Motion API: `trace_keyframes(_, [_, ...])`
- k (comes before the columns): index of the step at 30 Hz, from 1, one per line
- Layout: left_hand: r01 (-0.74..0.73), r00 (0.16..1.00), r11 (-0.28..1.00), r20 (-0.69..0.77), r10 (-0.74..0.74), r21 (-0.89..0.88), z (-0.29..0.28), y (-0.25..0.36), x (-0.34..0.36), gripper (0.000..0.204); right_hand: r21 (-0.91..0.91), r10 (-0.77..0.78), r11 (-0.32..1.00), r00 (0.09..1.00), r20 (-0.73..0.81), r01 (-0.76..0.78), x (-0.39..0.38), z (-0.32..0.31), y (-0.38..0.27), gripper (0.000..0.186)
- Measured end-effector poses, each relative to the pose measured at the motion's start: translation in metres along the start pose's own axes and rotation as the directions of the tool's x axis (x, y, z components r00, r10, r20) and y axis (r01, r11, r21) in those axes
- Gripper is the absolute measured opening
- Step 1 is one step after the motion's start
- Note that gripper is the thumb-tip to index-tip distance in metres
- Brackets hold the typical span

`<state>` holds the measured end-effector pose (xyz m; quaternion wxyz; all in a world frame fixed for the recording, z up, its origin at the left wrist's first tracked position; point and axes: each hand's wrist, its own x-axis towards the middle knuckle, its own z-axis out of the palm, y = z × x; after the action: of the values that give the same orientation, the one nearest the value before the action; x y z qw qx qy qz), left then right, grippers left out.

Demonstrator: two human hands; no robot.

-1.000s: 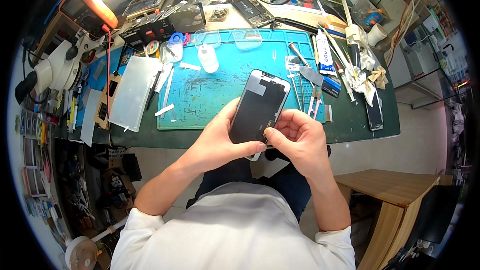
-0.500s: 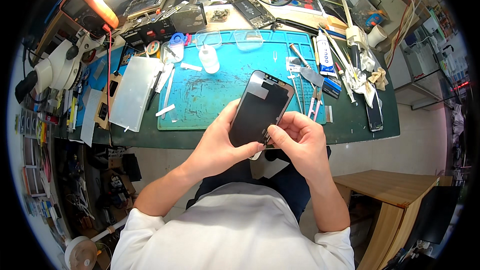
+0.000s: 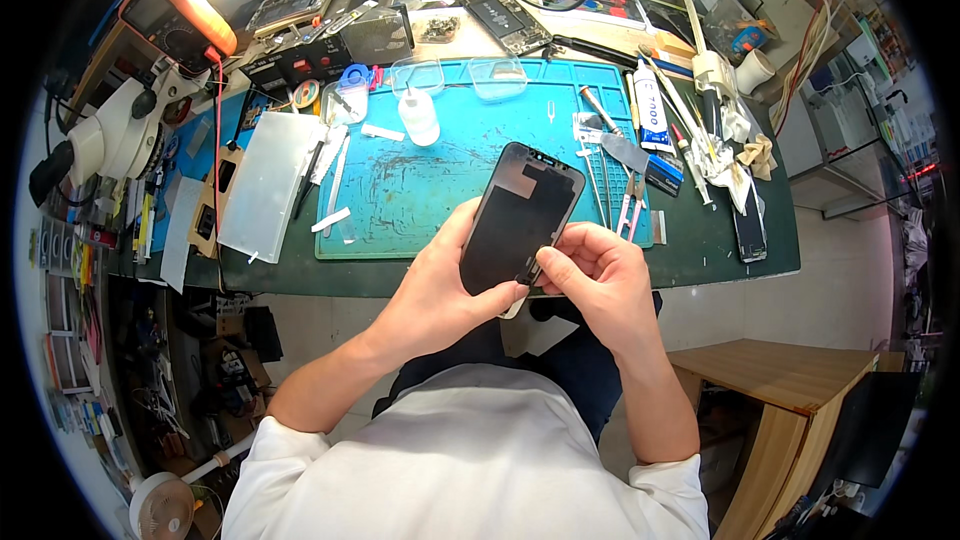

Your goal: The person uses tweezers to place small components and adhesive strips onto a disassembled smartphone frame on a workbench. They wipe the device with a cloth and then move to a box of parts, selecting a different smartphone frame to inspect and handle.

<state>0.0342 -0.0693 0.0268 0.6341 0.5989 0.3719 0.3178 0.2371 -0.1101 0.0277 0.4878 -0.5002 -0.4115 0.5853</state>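
A phone screen panel (image 3: 505, 230), dark on the side facing me, is held tilted above the near edge of the blue work mat (image 3: 400, 210). My left hand (image 3: 440, 280) is closed around its left edge, with the thumb across the lower end. At the lower right corner my right hand (image 3: 592, 275) pinches with thumb and forefinger by a small dark strip, perhaps a flex cable; its exact grip is partly hidden. Under the lower end a pale edge shows, too little to name. A white dropper bottle (image 3: 418, 118) stands farther back on the mat.
Tweezers (image 3: 632, 205), a blue-and-white glue tube (image 3: 650, 110) and a syringe (image 3: 692, 170) lie to the right. A translucent sheet (image 3: 268, 188) is at left, near a white microscope (image 3: 120, 130). Clear plastic boxes (image 3: 497, 78) sit behind. A wooden cabinet (image 3: 780, 375) stands at lower right.
The panel has tilted slightly in my hands, and the light on its back has dimmed. Both hands keep nearly the same place and grip.
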Motion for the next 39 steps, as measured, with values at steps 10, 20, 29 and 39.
trace_keyframes(10, [-0.002,1.000,0.998,0.022,0.004,-0.058,-0.004,-0.008,-0.003,0.064,0.009,0.013,1.000,0.999,0.048,-0.013,0.000,-0.001,0.000,0.021])
trace_keyframes(20, [0.043,0.999,0.964,0.033,-0.036,-0.261,-0.003,-0.010,-0.008,0.050,-0.033,0.053,0.998,0.998,0.033,-0.052,-0.002,-0.002,-0.010,0.026])
trace_keyframes(29, [0.013,0.975,0.815,-0.175,-0.140,-0.580,0.013,-0.016,-0.025,0.022,-0.208,-0.288,0.928,0.949,0.126,0.309,-0.017,0.014,-0.018,0.034])
trace_keyframes(39, [-0.292,0.927,0.863,-0.344,0.149,-0.412,-0.027,-0.020,-0.058,0.061,-0.184,-0.146,0.965,0.965,0.216,0.188,-0.024,0.003,-0.011,0.025])
